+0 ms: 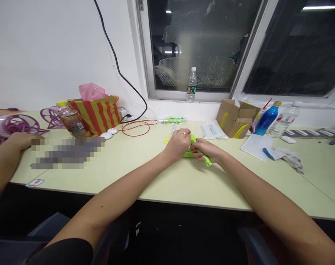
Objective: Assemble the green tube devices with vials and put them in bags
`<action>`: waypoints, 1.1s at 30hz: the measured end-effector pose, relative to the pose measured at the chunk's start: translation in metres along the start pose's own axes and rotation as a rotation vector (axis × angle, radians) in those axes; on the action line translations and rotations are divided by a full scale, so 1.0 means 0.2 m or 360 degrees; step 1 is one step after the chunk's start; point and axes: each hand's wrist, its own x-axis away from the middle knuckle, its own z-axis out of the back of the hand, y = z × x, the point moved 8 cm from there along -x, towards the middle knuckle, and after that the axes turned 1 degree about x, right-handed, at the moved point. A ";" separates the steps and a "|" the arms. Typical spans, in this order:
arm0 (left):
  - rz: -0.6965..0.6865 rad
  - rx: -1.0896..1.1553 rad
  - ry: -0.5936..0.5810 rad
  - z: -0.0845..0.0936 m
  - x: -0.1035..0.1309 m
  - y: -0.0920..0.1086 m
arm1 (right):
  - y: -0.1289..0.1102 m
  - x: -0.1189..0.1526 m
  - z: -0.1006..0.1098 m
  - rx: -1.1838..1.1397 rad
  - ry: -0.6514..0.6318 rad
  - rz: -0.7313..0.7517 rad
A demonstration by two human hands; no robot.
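Observation:
A lime-green plastic piece (pixel 208 161) with a rod-like end is held just over the table. My right hand (pixel 207 148) has its fingers wrapped round it, and the rod-like end sticks out below them towards me. Against its other end my left hand (pixel 180 141) is closed, back of the hand up, with a ring on one finger. More lime-green plastic (pixel 188 154) shows under and between the hands; whether it is the same piece I cannot tell. Small yellow loops (pixel 166 140) lie just left of my left hand.
Another person's hand (pixel 25 140) rests by a purple-and-white wheel-like object (pixel 15 125) at far left. A striped bag (pixel 97 116), a bottle of brown drink (pixel 73 121) and red cord (pixel 137 129) lie left. Rightwards stand a cardboard box (pixel 233 119), a blue bottle (pixel 268 119) and gloves (pixel 289 156).

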 end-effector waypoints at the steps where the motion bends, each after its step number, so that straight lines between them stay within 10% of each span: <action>1: 0.0019 -0.0030 -0.0005 0.00 0.00 0.00 | 0.00 0.00 0.00 0.0003 0.0008 -0.0006; 22: 0.0592 0.0747 0.0160 -0.01 -0.06 -0.28 | -0.12 0.05 0.02 0.0273 0.0085 0.0024; 28: 0.1036 0.1284 0.0311 0.01 0.01 -0.45 | -0.12 0.10 0.01 0.0412 -0.0190 0.0054; 33: 0.0827 0.1660 0.0232 0.04 0.01 -0.37 | -0.24 0.09 0.21 0.0189 0.0459 0.0637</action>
